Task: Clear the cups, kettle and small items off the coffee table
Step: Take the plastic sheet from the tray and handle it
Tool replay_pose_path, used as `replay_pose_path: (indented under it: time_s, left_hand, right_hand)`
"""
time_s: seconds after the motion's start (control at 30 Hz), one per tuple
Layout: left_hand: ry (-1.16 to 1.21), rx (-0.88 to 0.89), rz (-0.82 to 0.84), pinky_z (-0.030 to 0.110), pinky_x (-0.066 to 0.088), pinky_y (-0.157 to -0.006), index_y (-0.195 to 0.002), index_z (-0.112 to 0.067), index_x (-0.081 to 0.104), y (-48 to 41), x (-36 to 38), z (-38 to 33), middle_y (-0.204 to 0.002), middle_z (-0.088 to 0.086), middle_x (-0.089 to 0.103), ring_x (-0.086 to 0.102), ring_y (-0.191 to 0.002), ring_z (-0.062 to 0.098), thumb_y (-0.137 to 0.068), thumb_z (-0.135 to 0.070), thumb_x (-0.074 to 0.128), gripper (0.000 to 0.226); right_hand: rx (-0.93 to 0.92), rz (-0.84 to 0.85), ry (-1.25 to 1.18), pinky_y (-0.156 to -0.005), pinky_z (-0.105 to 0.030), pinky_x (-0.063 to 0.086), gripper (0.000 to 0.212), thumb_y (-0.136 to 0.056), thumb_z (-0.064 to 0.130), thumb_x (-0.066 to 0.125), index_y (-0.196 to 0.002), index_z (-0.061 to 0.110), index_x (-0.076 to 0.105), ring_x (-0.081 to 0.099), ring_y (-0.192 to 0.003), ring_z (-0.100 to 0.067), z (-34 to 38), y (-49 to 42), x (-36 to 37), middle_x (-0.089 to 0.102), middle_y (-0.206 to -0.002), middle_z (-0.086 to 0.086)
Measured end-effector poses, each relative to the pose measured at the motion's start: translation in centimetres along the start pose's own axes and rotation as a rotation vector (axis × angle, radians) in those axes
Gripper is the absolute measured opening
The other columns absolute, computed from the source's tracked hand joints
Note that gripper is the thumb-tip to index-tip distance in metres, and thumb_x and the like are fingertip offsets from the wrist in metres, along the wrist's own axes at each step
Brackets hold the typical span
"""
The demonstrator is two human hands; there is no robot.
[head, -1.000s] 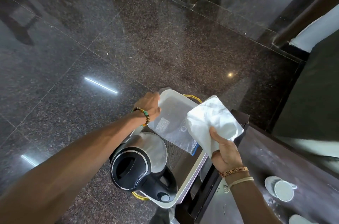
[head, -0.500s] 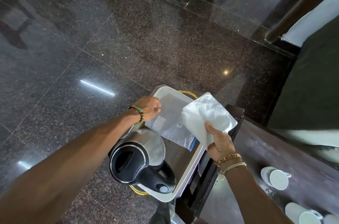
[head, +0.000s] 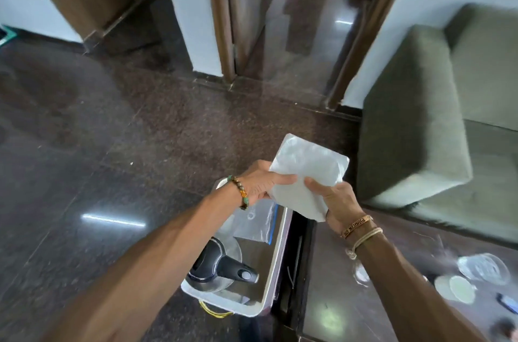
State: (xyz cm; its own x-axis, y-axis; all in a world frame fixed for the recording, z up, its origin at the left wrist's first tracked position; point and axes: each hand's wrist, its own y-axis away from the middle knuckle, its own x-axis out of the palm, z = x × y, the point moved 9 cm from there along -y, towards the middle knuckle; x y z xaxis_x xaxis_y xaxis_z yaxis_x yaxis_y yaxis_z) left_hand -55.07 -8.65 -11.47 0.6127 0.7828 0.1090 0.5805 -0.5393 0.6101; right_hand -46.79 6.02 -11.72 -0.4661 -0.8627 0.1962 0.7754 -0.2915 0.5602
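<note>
A white plastic-wrapped packet (head: 307, 170) is held up above the white tray (head: 276, 263). My left hand (head: 259, 183) grips its left edge and my right hand (head: 335, 200) grips its lower right side. In the tray lies a steel kettle (head: 220, 267) with a black lid and handle, and beside it a clear zip bag (head: 256, 222). The dark coffee table (head: 336, 299) is at the lower right, with a white cup (head: 457, 288) and a clear wrapped item (head: 483, 268) on it.
A grey-green sofa (head: 420, 123) stands right of the tray, behind the table. Polished dark stone floor (head: 112, 145) spreads to the left and ahead. Wooden door frames (head: 221, 13) and white walls are at the back. A small dark item (head: 506, 301) lies at the table's right edge.
My left hand has left the zip bag in the tray and now grips the white packet together with my right hand. The view has tilted up toward the doorway and sofa.
</note>
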Motion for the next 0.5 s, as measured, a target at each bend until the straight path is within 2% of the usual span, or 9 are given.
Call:
replay_pose_path:
  time_s: [0.1,0.2,0.27,0.37,0.43,0.5]
  left_hand:
    - [-0.041,0.11,-0.014,0.05,0.058,-0.084,-0.107,-0.009,0.071,1.7,2.6,-2.8,-0.106,0.008,0.074,0.071,-0.099,0.025,-0.073,-0.02,0.084,0.039]
    - [-0.122,0.22,0.057,0.047,0.06,-0.079,-0.107,-0.011,0.071,3.4,6.4,-5.4,-0.104,0.004,0.075,0.072,-0.096,0.023,-0.072,-0.026,0.084,0.04]
    - [-0.187,0.279,0.105,0.042,0.06,-0.081,-0.105,-0.013,0.072,4.7,9.7,-6.7,-0.103,0.001,0.075,0.072,-0.096,0.019,-0.072,-0.029,0.084,0.038]
    - [-0.218,0.334,0.169,0.04,0.058,-0.087,-0.107,-0.014,0.071,6.5,14.8,-7.6,-0.107,0.0,0.074,0.071,-0.099,0.017,-0.076,-0.028,0.081,0.036]
    - [-0.216,0.362,0.217,0.038,0.058,-0.087,-0.11,-0.012,0.07,7.8,18.9,-7.5,-0.109,0.001,0.074,0.07,-0.102,0.018,-0.078,-0.026,0.08,0.036]
    - [-0.21,0.395,0.242,0.039,0.057,-0.087,-0.11,-0.01,0.069,9.1,22.8,-7.1,-0.109,0.003,0.073,0.069,-0.103,0.021,-0.079,-0.023,0.078,0.035]
  right_hand:
    - [-0.106,-0.04,-0.028,-0.067,-0.049,0.059,0.042,-0.078,0.035,0.083,-0.11,0.009,0.074,0.074,-0.095,-0.035,3.5,3.5,-2.5,0.076,-0.109,-0.015]
    - [-0.224,-0.18,-0.045,-0.071,-0.051,0.061,0.05,-0.083,0.05,0.076,-0.106,0.006,0.074,0.075,-0.091,-0.033,6.4,6.9,-6.2,0.076,-0.103,-0.017]
    - [-0.319,-0.319,-0.033,-0.073,-0.046,0.058,0.051,-0.091,0.053,0.065,-0.091,0.004,0.075,0.073,-0.081,-0.029,8.2,9.4,-9.6,0.077,-0.093,-0.016]
    - [-0.45,-0.498,-0.064,-0.063,-0.036,0.05,0.056,-0.099,0.055,0.05,-0.064,0.015,0.067,0.062,-0.066,-0.017,10.0,13.9,-14.7,0.068,-0.068,-0.001]
    - [-0.494,-0.564,-0.095,-0.061,-0.033,0.046,0.058,-0.097,0.061,0.048,-0.062,0.017,0.062,0.057,-0.063,-0.016,10.2,17.1,-18.1,0.062,-0.066,-0.001]
    - [-0.521,-0.575,-0.092,-0.061,-0.035,0.046,0.067,-0.09,0.071,0.05,-0.07,0.009,0.064,0.055,-0.064,-0.019,9.7,20.2,-20.9,0.061,-0.07,-0.006]
